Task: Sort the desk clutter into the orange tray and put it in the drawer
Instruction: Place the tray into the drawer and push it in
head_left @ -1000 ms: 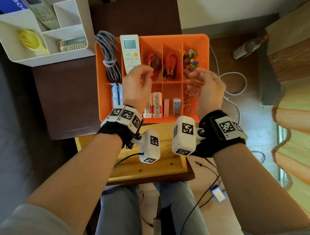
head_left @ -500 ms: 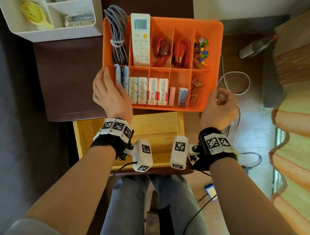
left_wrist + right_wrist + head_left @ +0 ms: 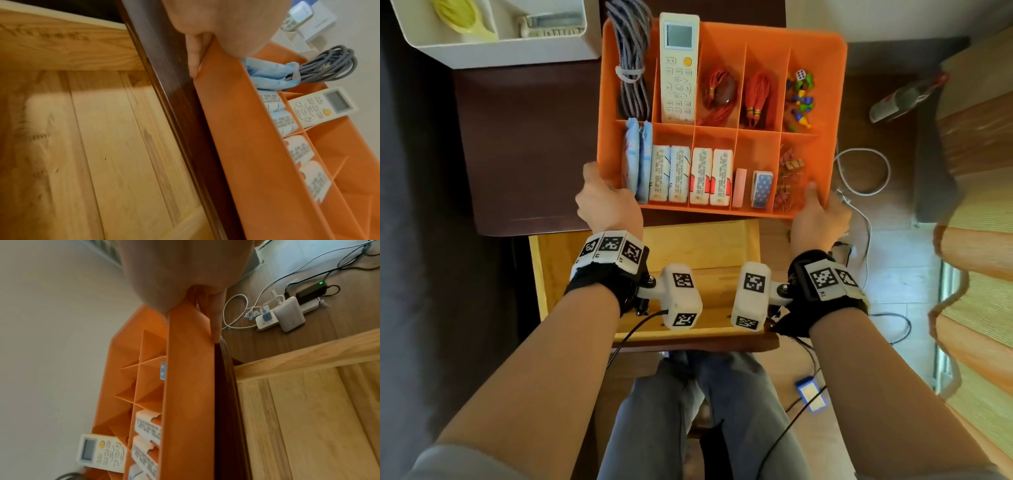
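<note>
The tray (image 3: 822,113) sits on the dark desk (image 3: 527,147), its near wall right at the desk's front edge, and its right end reaches past the desk over the floor. You hold it at both near corners. Your left hand (image 3: 607,205) grips the near-left corner, thumb over the rim and fingers (image 3: 194,53) down the outer wall. Your right hand (image 3: 818,219) grips the near-right corner the same way, thumb inside the rim beside the clips (image 3: 789,178), a finger (image 3: 216,318) along the outside.

In the tray's far row lie the cable (image 3: 631,68), remote (image 3: 678,68), two red tassels (image 3: 738,92) and game pieces (image 3: 801,99); the near row holds packets (image 3: 690,174), a pink eraser (image 3: 739,186) and a blue box (image 3: 762,188).

Just nearer you than the tray, below the desk edge, the drawer (image 3: 722,246) stands pulled out, its wooden floor bare; your wrist cameras hang over it. Left of the tray's far end stands a white organiser (image 3: 517,51). Right of the tray, on the floor, lie a white cord (image 3: 859,174) and a bottle (image 3: 904,99).
</note>
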A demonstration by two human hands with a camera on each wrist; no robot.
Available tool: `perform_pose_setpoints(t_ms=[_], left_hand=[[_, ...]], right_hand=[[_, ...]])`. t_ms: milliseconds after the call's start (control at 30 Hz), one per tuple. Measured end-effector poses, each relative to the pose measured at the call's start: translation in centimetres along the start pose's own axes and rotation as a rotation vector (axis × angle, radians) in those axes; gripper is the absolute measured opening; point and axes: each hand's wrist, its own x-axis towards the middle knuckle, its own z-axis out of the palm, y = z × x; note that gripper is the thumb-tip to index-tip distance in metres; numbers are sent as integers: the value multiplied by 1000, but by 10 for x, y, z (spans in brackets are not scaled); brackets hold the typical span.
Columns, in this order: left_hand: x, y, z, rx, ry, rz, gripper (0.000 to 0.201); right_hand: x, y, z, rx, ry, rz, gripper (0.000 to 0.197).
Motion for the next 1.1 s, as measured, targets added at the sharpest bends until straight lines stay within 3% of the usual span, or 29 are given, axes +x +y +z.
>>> perform_pose_setpoints(t_ms=[200, 533, 867, 1100], left_hand=[[-12, -24, -10, -38, -14, 25, 35], [-44, -111, -42, -89, 8, 61, 34], [-86, -198, -57, -65, 12, -113, 38], [-109, -235, -48, -95, 0, -167, 36]], right_hand=[[-19, 20, -11, -3, 24, -75, 24], [-96, 68, -37, 93, 25, -77, 20], [-157, 127, -56, 6, -29, -52, 22], [-172, 160, -72, -13, -64, -29, 17]])
